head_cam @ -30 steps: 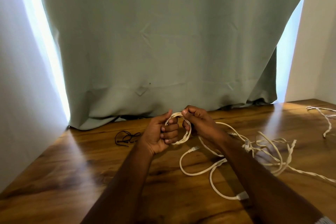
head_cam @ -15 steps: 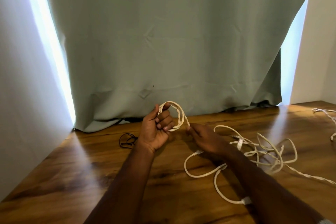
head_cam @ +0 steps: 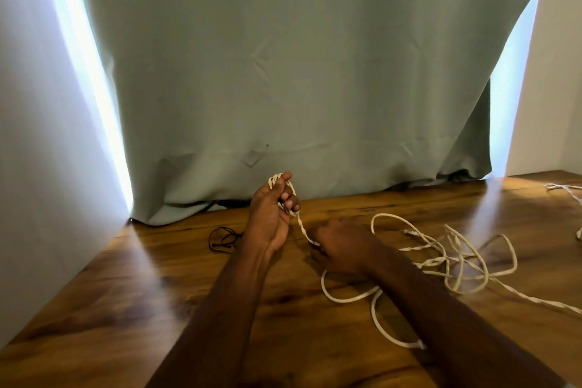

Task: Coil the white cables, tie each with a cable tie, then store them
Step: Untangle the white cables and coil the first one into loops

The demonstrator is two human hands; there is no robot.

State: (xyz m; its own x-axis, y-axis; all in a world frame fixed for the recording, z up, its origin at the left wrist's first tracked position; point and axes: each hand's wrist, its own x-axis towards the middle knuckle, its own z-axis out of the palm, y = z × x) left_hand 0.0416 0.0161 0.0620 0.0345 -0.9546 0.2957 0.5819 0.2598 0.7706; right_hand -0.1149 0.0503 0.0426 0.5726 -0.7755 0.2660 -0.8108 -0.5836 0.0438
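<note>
The left hand was raised above the brown wood-grain tabletop, its fingers curled round a small coil of white twisted cable whose loops showed above the thumb and index finger. From the bottom of that grip a single strand of the same cable ran down and to the right, straight into the right hand, which hung low over the wood with its back to the camera; the strand vanished at its knuckles, so it appeared to be pinching the cable, though the fingertips themselves were hidden and blurred. To the right of that hand the rest of the white cable lay in a loose tangle of loops on the tabletop, some passing under the right forearm, with a smooth white lead ending in a small white plug near the front edge. Another piece of white cable lay well apart at the far right edge. Just left of the left wrist a thin black cable tie bundle rested on the wood. A pale green fabric curtain hung behind the table, its hem touching the back of the tabletop, with bright light showing at both sides.
</note>
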